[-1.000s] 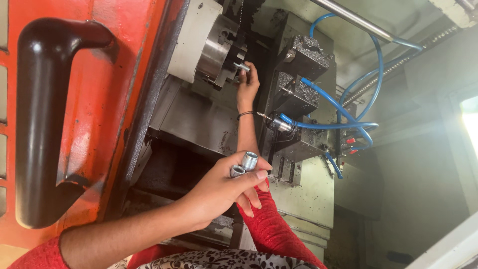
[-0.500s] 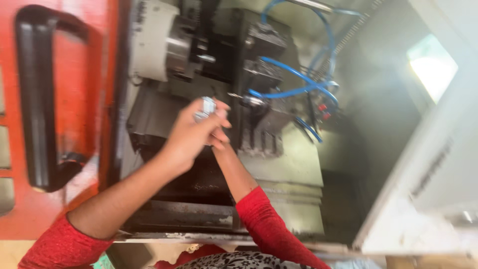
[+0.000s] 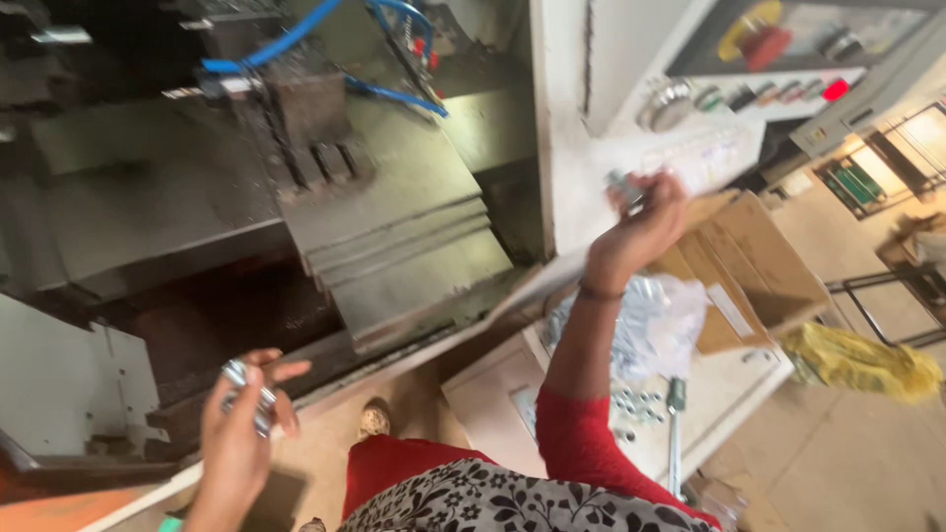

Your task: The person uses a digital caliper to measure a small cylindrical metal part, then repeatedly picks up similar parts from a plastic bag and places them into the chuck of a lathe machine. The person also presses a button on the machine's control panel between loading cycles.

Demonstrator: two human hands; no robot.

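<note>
My left hand (image 3: 236, 433) is low at the left, in front of the machine's opening, and its fingers hold a small shiny metal part (image 3: 246, 394). My right hand (image 3: 641, 227) is raised at the right, near the machine's white front panel, and pinches another small metal part (image 3: 623, 185) at its fingertips. Just below that hand lies a clear plastic bag of metal parts (image 3: 655, 330) beside an open cardboard box (image 3: 759, 266). The picture is blurred by motion.
The machine's dark interior (image 3: 296, 197) with blue hoses (image 3: 286, 39) fills the upper left. A control panel with a red knob (image 3: 774, 44) is at the top right. Loose small parts (image 3: 636, 404) and a metal tool (image 3: 675, 424) lie on a white cabinet. A yellow bag (image 3: 857, 360) lies on the floor.
The view has swung right, away from the chuck. My right hand left the machine and rose near the panel holding a part. My left hand dropped low, still holding its part.
</note>
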